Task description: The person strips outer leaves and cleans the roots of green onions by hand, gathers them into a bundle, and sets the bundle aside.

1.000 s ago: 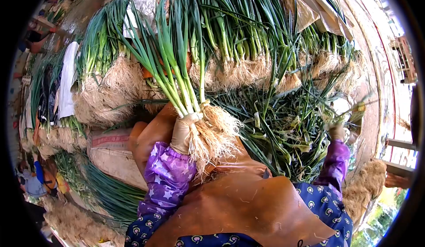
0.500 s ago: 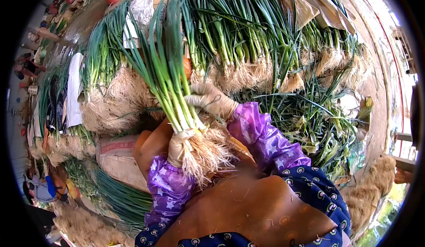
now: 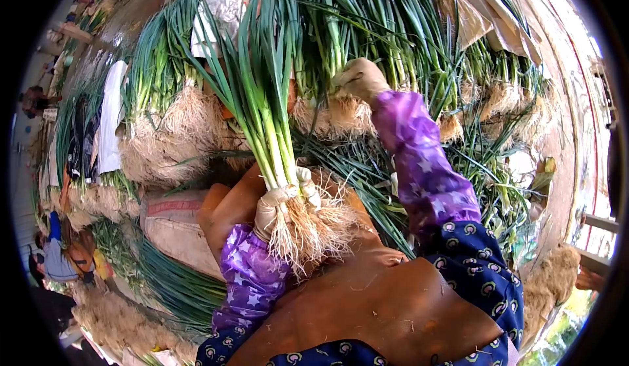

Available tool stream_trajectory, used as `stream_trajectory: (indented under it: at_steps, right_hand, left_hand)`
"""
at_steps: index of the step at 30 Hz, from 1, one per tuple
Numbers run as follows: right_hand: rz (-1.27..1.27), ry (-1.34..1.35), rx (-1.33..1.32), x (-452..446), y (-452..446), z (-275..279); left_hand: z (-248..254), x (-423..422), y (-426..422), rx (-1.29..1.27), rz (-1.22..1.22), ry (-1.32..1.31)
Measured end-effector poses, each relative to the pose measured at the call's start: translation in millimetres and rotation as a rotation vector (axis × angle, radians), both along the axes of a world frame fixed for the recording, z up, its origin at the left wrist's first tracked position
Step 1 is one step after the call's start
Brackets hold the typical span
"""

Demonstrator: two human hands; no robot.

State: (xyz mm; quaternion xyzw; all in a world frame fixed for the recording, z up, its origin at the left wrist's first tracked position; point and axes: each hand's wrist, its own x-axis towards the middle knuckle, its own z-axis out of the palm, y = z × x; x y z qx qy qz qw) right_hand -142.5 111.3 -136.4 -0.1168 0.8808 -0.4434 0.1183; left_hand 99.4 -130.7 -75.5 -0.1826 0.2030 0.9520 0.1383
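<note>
I am remotely monitoring the left hand [image 3: 278,207] clasping a green-onion bunch [image 3: 272,140] low down at seven o'clock, the right hand [image 3: 360,77] resting curled, grip uncertain, against stacked green onions [image 3: 334,45] at one o'clock, where tangled roots [image 3: 352,115] could be dragging neighbours loose if pulled.

"What is the floor [image 3: 569,144] carrying?"

"Loose green leaves [image 3: 488,189] are lying before me; one brown fibrous heap [image 3: 547,275] is sitting toward its right edge, a second heap [image 3: 124,320] is spreading on my left."
</note>
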Motion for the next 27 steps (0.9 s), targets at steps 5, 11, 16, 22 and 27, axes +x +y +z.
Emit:
stream_trajectory:
  at_steps: [5, 11, 16, 22, 27]
  right_hand:
    - [-0.034, -0.325, -0.328, 120, -24, 77]
    - [-0.110, -0.473, -0.516, 133, -43, 40]
    - [-0.230, -0.637, -1.003, 100, -44, 15]
    - [-0.149, -0.723, -1.167, 182, -23, 48]
    - [0.090, -0.906, -1.253, 230, 78, 35]
  left_hand:
    - [-13, -12, 28, 0.062, -0.175, -0.031]
    - [4, -7, 34, 0.037, -0.293, -0.121]
    - [5, 0, 18, -0.006, -0.205, -0.068]
    - [19, 2, -10, 0.010, 0.007, 0.046]
    - [10, 4, -14, 0.032, 0.009, 0.017]
